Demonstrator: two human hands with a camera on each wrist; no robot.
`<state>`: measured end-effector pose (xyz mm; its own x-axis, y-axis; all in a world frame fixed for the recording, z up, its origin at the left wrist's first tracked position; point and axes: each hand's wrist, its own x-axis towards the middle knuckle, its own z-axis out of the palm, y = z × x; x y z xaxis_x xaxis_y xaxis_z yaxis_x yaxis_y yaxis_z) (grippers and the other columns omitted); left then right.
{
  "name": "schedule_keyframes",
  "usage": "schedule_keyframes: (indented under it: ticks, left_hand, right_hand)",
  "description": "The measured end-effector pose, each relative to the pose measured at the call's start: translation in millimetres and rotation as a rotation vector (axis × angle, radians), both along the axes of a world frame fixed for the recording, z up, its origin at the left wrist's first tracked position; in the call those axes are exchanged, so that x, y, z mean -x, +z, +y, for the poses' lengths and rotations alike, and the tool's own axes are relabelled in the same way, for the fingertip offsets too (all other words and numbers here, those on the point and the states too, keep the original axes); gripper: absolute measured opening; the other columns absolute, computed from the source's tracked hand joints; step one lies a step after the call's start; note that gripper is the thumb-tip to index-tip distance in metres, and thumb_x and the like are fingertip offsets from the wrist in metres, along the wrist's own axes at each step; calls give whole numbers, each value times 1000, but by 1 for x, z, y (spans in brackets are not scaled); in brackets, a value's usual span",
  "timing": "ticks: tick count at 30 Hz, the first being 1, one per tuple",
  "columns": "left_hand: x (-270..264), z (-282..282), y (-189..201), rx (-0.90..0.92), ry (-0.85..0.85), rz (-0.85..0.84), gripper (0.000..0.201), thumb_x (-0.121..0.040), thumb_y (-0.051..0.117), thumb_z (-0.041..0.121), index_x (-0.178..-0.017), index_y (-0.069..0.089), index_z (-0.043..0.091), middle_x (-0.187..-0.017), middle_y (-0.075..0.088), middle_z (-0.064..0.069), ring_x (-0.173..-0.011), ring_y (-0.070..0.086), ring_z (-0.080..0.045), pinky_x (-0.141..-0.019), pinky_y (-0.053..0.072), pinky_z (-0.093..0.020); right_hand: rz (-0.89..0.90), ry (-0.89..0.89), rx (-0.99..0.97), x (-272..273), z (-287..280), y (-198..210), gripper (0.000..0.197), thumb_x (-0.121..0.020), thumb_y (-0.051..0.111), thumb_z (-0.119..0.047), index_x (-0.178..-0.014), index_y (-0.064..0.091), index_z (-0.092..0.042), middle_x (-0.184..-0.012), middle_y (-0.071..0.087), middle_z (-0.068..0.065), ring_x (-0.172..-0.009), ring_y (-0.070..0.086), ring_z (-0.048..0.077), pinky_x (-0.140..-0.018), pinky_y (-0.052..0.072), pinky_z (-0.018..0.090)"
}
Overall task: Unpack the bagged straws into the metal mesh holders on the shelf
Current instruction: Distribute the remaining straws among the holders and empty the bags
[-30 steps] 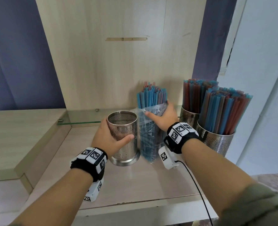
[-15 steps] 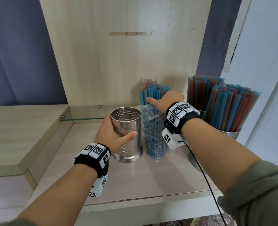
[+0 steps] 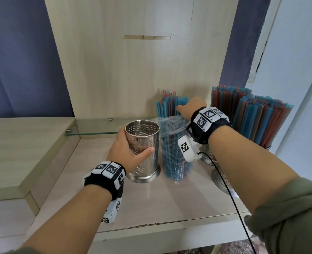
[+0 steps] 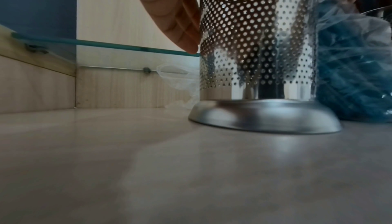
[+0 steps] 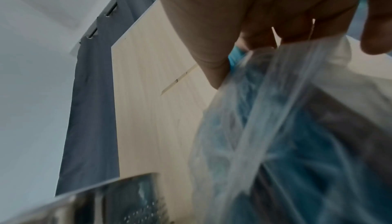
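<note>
An empty perforated metal holder (image 3: 143, 149) stands on the wooden shelf (image 3: 169, 202). My left hand (image 3: 127, 151) grips its side, thumb in front, fingers behind; the left wrist view shows the holder (image 4: 257, 43) on its round base with my fingers (image 4: 180, 19) on its wall. Right beside it stands a clear plastic bag (image 3: 171, 149) of blue and red straws (image 3: 169, 105) that stick out of its top. My right hand (image 3: 190, 109) grips the straw bundle above the bag's mouth. Seen from the right wrist, the fingers (image 5: 254, 26) curl over the bag (image 5: 286, 127).
Two metal holders (image 3: 208, 154) packed with blue and red straws (image 3: 252, 114) stand at the right of the shelf. A glass shelf (image 3: 93, 128) runs behind on the left, next to a raised wooden step (image 3: 23, 147). A crumpled clear bag (image 4: 180, 83) lies behind the empty holder.
My right hand has moved up from the bag's upper wall to the straws above its mouth, and the straws stand higher out of the bag. The left hand stays on the holder.
</note>
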<state>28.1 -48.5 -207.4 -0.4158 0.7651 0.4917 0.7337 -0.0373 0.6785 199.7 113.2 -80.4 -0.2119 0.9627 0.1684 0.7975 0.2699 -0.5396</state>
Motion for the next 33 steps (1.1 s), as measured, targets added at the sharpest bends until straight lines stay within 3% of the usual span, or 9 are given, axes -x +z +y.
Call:
schedule_keyframes:
  ticks: [3,8,11,16,24,27,29,31,33]
  left_hand:
    - [0,0,0,-6,1,-11,100,-59,82,62,-138,33,23,-132,54,4,-113,52,-10,-97,44,-30]
    - [2,0,-1,-4,-6,-28,101,-58,82,63,-137,33,24,-132,54,5,-115,53,-11,-97,44,-30]
    - [3,0,0,-2,-16,-40,101,-57,83,63,-137,33,25,-132,54,5,-115,52,-11,-98,45,-31]
    - [2,0,0,2,-15,-43,101,-57,83,63,-137,33,25,-132,54,5,-115,53,-11,-98,45,-31]
    - [1,0,-1,0,-11,-37,100,-58,82,62,-137,34,24,-131,54,5,-115,54,-13,-97,45,-31]
    - [1,0,-1,3,-5,-49,99,-57,82,65,-135,36,25,-129,55,6,-114,55,-13,-98,48,-35]
    - [1,0,0,7,-4,-49,99,-57,82,65,-134,36,25,-128,56,6,-114,56,-14,-98,48,-36]
    - [1,0,0,7,-4,-49,98,-57,81,65,-134,36,25,-128,56,6,-114,55,-14,-99,48,-36]
    - [1,0,0,4,-6,-53,98,-56,81,65,-133,36,26,-128,55,6,-114,55,-13,-99,48,-37]
  right_hand:
    - [44,-8,15,-1,0,2,44,-92,60,-38,-63,43,-10,-58,44,2,-50,41,17,-47,34,26]
    - [253,-27,19,-4,1,-6,43,-90,59,-37,-61,39,-13,-54,38,0,-46,36,17,-45,28,25]
    - [320,-22,29,-6,3,-11,37,-89,62,-37,-68,45,-12,-57,41,-1,-51,41,18,-46,30,26]
    - [179,7,34,-5,-2,-18,48,-77,77,-49,-73,46,-12,-60,43,-2,-50,41,12,-43,29,25]
    - [167,16,52,-6,3,-16,37,-86,67,-33,-67,42,-13,-59,40,0,-50,37,16,-46,29,26]
    - [154,-46,81,-7,9,-9,34,-83,66,-40,-77,55,-9,-63,53,2,-55,49,19,-54,41,28]
    - [97,-48,82,-7,11,-1,40,-85,61,-48,-86,56,-8,-75,58,5,-66,56,24,-65,47,32]
    - [30,-17,67,-7,11,9,43,-90,54,-51,-86,54,-9,-88,58,8,-71,56,26,-70,45,34]
    - [40,-1,26,-5,12,16,44,-91,51,-52,-82,54,-9,-82,56,8,-70,55,26,-72,47,36]
